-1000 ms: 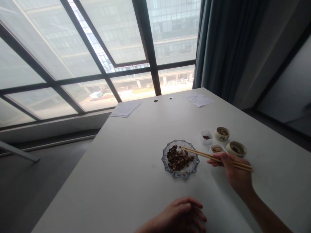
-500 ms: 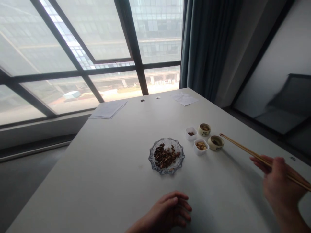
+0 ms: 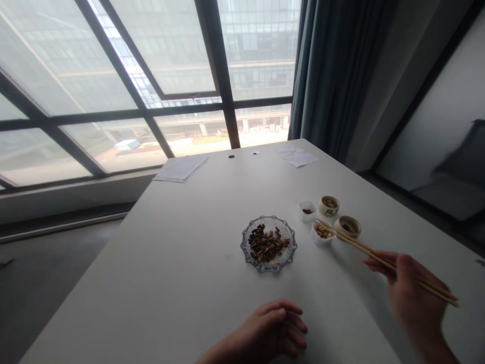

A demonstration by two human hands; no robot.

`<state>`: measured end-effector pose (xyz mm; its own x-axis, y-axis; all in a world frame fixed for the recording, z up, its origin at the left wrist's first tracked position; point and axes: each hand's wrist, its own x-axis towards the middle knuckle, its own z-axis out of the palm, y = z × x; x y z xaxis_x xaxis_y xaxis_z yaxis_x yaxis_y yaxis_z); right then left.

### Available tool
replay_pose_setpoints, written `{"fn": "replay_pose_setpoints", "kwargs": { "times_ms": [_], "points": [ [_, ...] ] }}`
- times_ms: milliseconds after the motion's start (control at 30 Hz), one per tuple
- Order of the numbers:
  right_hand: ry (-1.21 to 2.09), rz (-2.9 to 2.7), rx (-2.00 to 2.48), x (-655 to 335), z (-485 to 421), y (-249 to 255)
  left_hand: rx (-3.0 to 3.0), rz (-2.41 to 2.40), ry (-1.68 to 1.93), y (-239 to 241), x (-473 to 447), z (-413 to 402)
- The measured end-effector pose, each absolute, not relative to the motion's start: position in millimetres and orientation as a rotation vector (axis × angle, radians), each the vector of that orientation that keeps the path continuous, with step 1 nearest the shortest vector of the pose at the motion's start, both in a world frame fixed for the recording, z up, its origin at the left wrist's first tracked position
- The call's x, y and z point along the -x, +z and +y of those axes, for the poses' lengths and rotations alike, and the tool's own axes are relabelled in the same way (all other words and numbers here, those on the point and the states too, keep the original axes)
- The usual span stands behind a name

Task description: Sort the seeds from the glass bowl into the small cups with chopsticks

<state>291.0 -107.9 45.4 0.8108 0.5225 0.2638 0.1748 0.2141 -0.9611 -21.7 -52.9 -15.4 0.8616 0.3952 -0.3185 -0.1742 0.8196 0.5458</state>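
White table point(image 3: 170, 288) beneath a dark-framed window point(image 3: 178, 50), daylight entering from the far side.

Chopsticks point(image 3: 373, 253): wooden, slanting over the right part of the table, tips over the far side of a small clear tub point(image 3: 323, 242) of pale nuts point(image 3: 324, 232). Whether the tips touch the nuts cannot be told at this size. Right hand point(image 3: 415, 290): closed round the rear half of the pair, thumb on top, butt ends projecting beyond the hand. Left hand point(image 3: 271, 328): half open, fingers loosely curved, nothing seen in its grip (palm largely turned from view); it is near the front of the glass plate, apart from it. Contact with the table cannot be judged.

Around the nut tub: a second clear tub point(image 3: 307, 218) just beyond, containing a few dark reddish bits point(image 3: 307, 211); a cream cup point(image 3: 329, 212) with a dark mark on its side, contents brownish; another cream cup point(image 3: 354, 233) beside the nut tub, a dark item inside.

Left of these, a scalloped glass plate point(image 3: 268, 269) bears a heap of dark brown seeds point(image 3: 265, 245).

Farther out: stacked papers point(image 3: 182, 168) at the far left corner, a creased sheet point(image 3: 297, 156) at the far right, a blue-grey curtain point(image 3: 322, 76) beside the window.
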Motion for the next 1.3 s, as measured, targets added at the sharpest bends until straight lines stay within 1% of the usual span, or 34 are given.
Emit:
{"fn": "replay_pose_setpoints", "kwargs": {
  "times_ms": [133, 267, 400, 600, 733, 833, 1033, 1133, 1300],
  "points": [
    [0.471, -0.912, 1.35, -244.0, -84.4, 44.7, -0.527, 0.407, 0.301, -22.4, 22.9, -51.5],
    [0.652, -1.047, 1.254, -203.7, -57.6, 47.2, -0.53, 0.393, 0.295, -23.8, 22.8, -50.7],
    [0.692, -1.093, 1.251, -186.8, -38.8, 48.9, -0.531, 0.377, 0.295, -25.1, 21.5, -50.4],
    [0.722, -1.093, 1.266, -191.2, -29.3, 39.3, -0.53, 0.364, 0.29, -29.1, 20.1, -48.7],
    [0.682, -1.063, 1.305, -201.1, -31.9, 32.9, -0.53, 0.363, 0.288, -28.4, 20.7, -47.9],
    [0.607, -1.03, 1.321, -213.4, -34.3, 37.8, -0.525, 0.374, 0.293, -26.7, 21.0, -48.6],
    [0.236, -0.875, 1.377, -257.0, -27.9, 61.8, -0.507, 0.395, 0.297, -26.0, 20.5, -50.1],
    [0.067, -0.861, 1.394, -277.3, -26.3, 65.3, -0.512, 0.392, 0.3, -28.9, 21.3, -49.2],
    [0.02, -0.883, 1.43, -289.5, -30.3, 55.6, -0.552, 0.379, 0.3, -38.6, 22.9, -46.4]
  ]
}}
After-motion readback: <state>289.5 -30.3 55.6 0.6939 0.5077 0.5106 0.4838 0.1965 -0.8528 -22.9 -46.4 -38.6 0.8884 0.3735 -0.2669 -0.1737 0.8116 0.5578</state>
